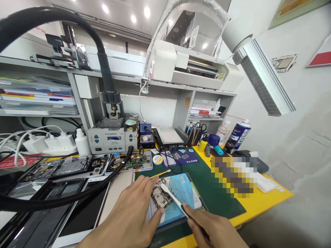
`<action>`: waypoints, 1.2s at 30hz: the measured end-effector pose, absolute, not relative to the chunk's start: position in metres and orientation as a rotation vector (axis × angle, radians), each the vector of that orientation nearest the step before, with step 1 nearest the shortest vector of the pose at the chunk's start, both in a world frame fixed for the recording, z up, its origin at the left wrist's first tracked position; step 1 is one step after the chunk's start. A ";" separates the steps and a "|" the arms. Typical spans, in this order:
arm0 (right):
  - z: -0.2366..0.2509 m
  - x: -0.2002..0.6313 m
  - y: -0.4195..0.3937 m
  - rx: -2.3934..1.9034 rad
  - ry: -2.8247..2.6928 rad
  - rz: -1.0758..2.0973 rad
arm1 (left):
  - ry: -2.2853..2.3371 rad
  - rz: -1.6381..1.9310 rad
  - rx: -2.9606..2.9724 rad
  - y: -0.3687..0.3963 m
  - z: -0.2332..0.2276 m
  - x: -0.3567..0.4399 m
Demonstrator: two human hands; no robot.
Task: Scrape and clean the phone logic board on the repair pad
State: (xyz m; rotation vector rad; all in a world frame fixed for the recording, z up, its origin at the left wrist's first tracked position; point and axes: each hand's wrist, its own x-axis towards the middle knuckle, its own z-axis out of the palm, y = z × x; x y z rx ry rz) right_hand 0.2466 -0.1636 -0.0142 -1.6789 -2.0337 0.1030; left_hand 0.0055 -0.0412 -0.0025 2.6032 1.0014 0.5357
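A phone circuit board (pixel 159 199) lies on a blue and white printed packet (pixel 184 193). My left hand (pixel 131 206) grips the board at its left side, thumb at the near edge and fingers at the far edge. In my right hand (pixel 207 222) is a toothbrush (pixel 176 200) with a white head and a black-and-white handle. Its head rests on or just over the board's upper part; the bristles are hidden. A thin yellow stick (pixel 159 174) lies just beyond the packet.
A green mat (pixel 219 196) covers the yellow bench. On the left lie several opened phones (pixel 85 206) beneath a thick black hose (pixel 103 187). Behind stand a soldering station (pixel 113 137) and a tray of small parts (pixel 139 162). Bottles and a spray can (pixel 238 136) stand right.
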 end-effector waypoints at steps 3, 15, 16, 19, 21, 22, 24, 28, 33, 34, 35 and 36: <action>0.006 0.259 -0.164 -1.704 -1.979 0.191 | 0.976 0.517 2.615 -0.040 -0.001 0.002; 0.030 0.300 -0.143 -1.771 -2.036 0.500 | 0.839 0.419 2.616 -0.028 0.008 -0.006; 0.031 0.299 -0.139 -1.768 -2.040 0.511 | 0.843 0.412 2.614 -0.029 0.008 -0.006; 0.034 0.305 -0.135 -1.783 -2.038 0.549 | 0.861 0.389 2.605 -0.029 0.006 -0.007; 0.038 0.316 -0.137 -1.805 -2.027 0.580 | 0.870 0.367 2.596 -0.030 0.004 -0.007; 0.040 0.321 -0.137 -1.818 -2.023 0.593 | 0.873 0.357 2.591 -0.030 0.004 -0.008; 0.043 0.328 -0.137 -1.838 -2.023 0.610 | 0.875 0.339 2.581 -0.031 0.004 -0.008; 0.042 0.317 -0.126 -1.823 -2.056 0.629 | 0.873 0.317 2.562 -0.031 0.008 -0.007; 0.040 0.311 -0.115 -1.811 -2.071 0.680 | 0.878 0.287 2.539 -0.030 0.012 -0.007; 0.041 0.316 -0.115 -1.822 -2.067 0.700 | 0.873 0.283 2.533 -0.031 0.012 -0.007; 0.042 0.323 -0.115 -1.837 -2.064 0.724 | 0.866 0.279 2.526 -0.031 0.013 -0.008; 0.044 0.329 -0.116 -1.852 -2.063 0.750 | 0.856 0.277 2.520 -0.031 0.014 -0.008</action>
